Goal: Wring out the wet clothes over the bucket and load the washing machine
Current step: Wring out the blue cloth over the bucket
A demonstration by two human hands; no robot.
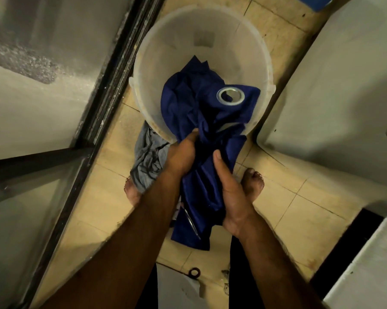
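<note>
I count one bucket (179, 36), two cloths, a blue cloth (194, 103) and a grey cloth (148, 161), two hands, left hand (181, 152) and right hand (230, 192), and two bare feet (252, 184).

Your left hand (183, 152) and right hand (231, 192) both clench the blue cloth (194, 108), the left farther out with its thumb pointing ahead, the right nearer with its thumb raised along the fabric. Your bare forearms converge as they reach forward.
</note>
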